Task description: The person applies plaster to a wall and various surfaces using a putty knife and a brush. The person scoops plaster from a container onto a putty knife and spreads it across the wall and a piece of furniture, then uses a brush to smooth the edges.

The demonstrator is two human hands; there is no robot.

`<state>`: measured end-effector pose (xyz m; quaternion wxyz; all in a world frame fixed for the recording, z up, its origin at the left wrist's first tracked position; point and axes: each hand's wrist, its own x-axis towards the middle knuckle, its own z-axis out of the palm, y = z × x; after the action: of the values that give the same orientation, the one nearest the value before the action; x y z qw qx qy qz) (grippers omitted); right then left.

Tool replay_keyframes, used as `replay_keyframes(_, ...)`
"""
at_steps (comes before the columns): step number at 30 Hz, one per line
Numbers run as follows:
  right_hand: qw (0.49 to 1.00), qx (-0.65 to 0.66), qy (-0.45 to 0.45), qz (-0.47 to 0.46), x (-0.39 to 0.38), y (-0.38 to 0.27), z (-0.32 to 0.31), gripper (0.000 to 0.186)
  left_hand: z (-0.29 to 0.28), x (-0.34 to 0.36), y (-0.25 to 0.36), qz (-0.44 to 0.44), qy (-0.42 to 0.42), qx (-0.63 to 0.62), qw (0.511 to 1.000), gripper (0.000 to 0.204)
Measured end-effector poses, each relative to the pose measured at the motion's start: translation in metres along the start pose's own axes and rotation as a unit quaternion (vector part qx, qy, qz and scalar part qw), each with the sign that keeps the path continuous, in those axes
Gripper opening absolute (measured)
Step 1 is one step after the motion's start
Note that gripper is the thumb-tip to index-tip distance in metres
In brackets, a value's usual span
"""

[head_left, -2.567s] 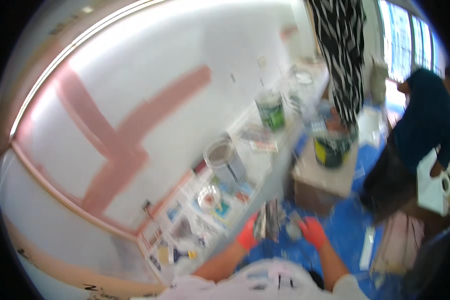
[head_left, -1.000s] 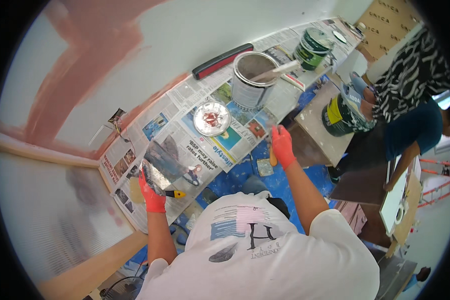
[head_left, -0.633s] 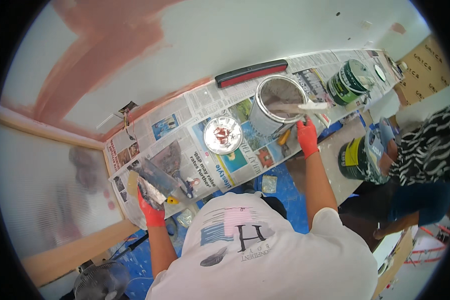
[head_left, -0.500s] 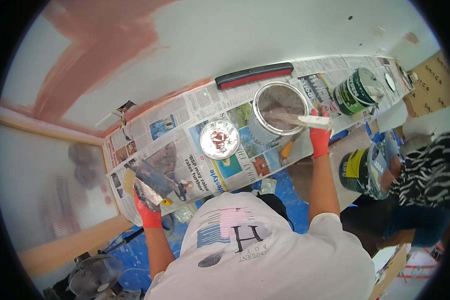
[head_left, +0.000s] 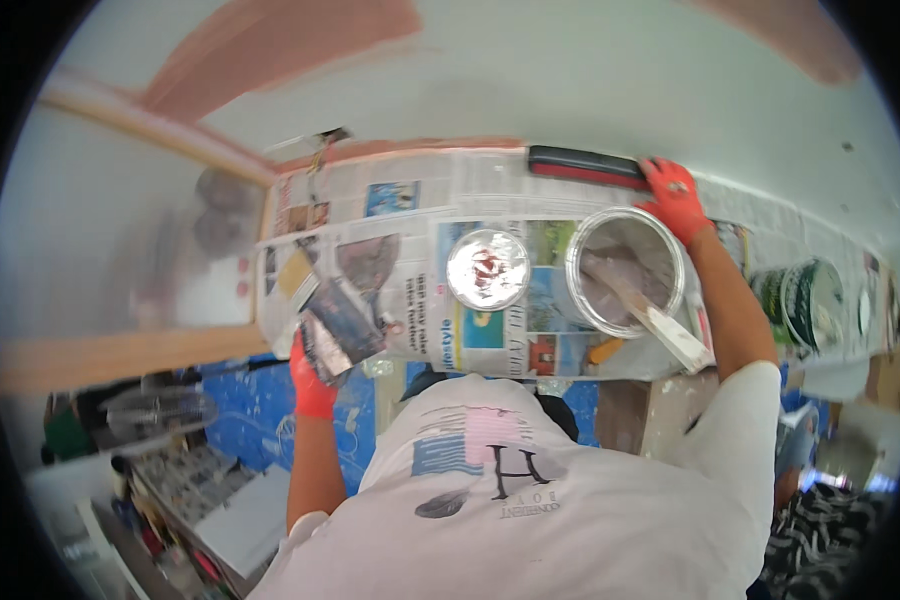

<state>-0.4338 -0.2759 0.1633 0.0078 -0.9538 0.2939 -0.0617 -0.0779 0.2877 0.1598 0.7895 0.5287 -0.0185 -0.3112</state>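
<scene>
Left hand [head_left: 313, 383] gripped a smeared plastering trowel [head_left: 338, 325], right hand [head_left: 676, 197] — fingers spread — rested on red-black tool [head_left: 585, 166], beyond open bucket [head_left: 625, 271]

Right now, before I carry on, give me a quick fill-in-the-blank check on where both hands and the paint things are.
1. The right hand touches the end of the red and black ____ by the wall.
2. The left hand holds a flat ____ smeared with filler.
3. A stirring stick leans in the open ____.
4. The round lid lies on ____.

Missing words: tool; scraper; bucket; newspaper
</scene>
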Motion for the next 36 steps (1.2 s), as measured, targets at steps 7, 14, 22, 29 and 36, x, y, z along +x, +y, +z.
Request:
replay_keyframes(7,0.994,0.054,-0.097,0.01,0.005,-0.004,-0.004,0.066,-0.021,-0.003,-0.008,0.005,0.068,0.097,0.993,0.044)
replay_keyframes(14,0.997,0.048,-0.03,-0.057,-0.011,-0.016,-0.133,0.067,-0.074,0.029,-0.006,-0.016,0.014,-0.077,0.997,0.041)
replay_keyframes(22,0.984,-0.013,0.067,-0.163,0.025,-0.246,-0.307,0.069,-0.124,0.128,0.017,0.12,0.076,0.143,0.979,0.036)
replay_keyframes(29,0.898,-0.047,0.06,-0.434,0.176,-0.476,-0.219,0.061,-0.212,0.099,-0.012,0.321,0.013,0.535,0.781,0.042)
replay_keyframes(36,0.803,-0.005,-0.045,-0.594,0.295,-0.592,-0.056,0.059,-0.249,0.027,0.031,0.169,0.004,0.348,0.922,0.039)
